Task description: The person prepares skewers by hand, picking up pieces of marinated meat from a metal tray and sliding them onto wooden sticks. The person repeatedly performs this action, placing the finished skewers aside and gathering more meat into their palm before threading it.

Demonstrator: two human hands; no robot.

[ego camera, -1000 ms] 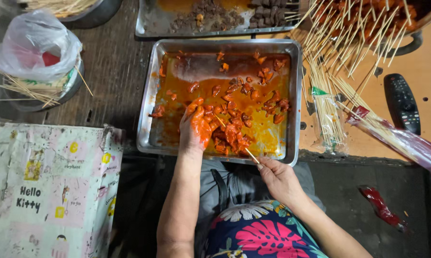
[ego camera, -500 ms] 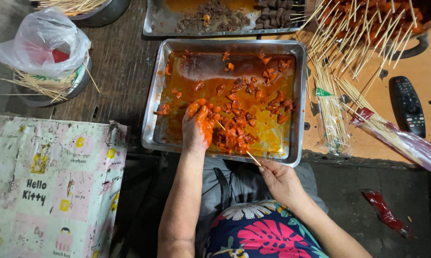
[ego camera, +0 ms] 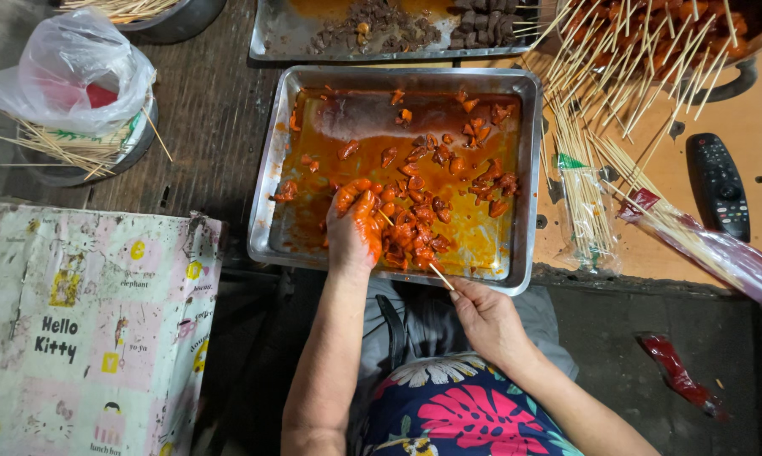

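Meat pieces (ego camera: 415,198) in tray (ego camera: 529,169), skewers (ego camera: 605,110) right (remote (ego camera: 717,184) beyond)

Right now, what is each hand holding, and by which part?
Right hand: thin wooden skewer, gripped at its lower end. Left hand: fingers on the marinated meat pieces; any grip is hidden.

One head-worn camera, looking almost straight down at the work

The single view hangs above the person's lap and faces down and slightly forward; it sits close, so the metal tray (ego camera: 529,181) fills the middle, its near edge just above the knees; the left hand (ego camera: 353,232) and right hand (ego camera: 487,317) enter from the bottom edge; the far edge cuts off a second tray (ego camera: 271,42); a patterned cloth (ego camera: 85,329) takes the lower left corner; no other view shares the scene.
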